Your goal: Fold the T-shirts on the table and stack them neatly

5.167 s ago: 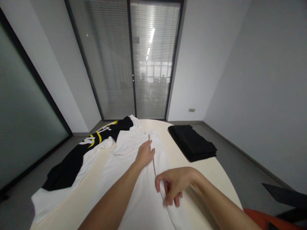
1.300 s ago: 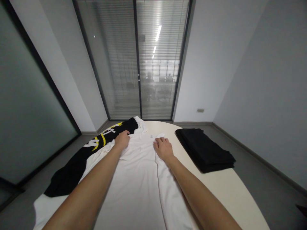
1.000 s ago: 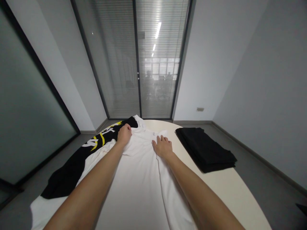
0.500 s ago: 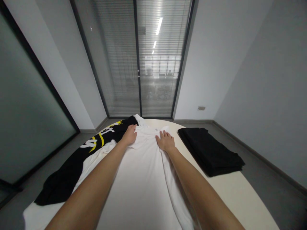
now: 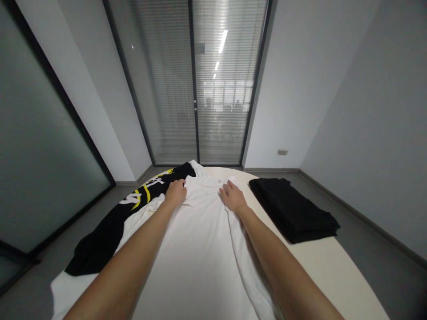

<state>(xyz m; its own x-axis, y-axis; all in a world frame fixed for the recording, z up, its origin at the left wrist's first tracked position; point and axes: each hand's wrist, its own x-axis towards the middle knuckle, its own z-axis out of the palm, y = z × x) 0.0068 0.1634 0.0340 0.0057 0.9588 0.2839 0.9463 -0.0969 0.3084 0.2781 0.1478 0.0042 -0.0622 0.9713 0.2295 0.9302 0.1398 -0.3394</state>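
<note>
A white shirt [image 5: 200,249] lies stretched lengthwise in front of me, its narrow end toward the far side of the table. At the far left corner of the shirt, my left hand [image 5: 175,193] has its fingers curled closed on the cloth edge. My right hand [image 5: 234,197] rests on the far right part of the shirt, palm down, its fingers slightly bent and apart. The shirt's right side shows a long folded edge running toward me. My forearms cover parts of both sides.
A black garment [image 5: 100,242] with white and yellow lettering lies along the left, with more white cloth beside it. On the right of the pale table [image 5: 333,266] sits a folded black cloth stack [image 5: 293,209]. Beyond are glass panels with blinds [image 5: 220,124].
My left hand has shifted slightly left and nearer to me along the shirt's edge. The right hand's fingers have drawn in a little. The view has tilted slightly.
</note>
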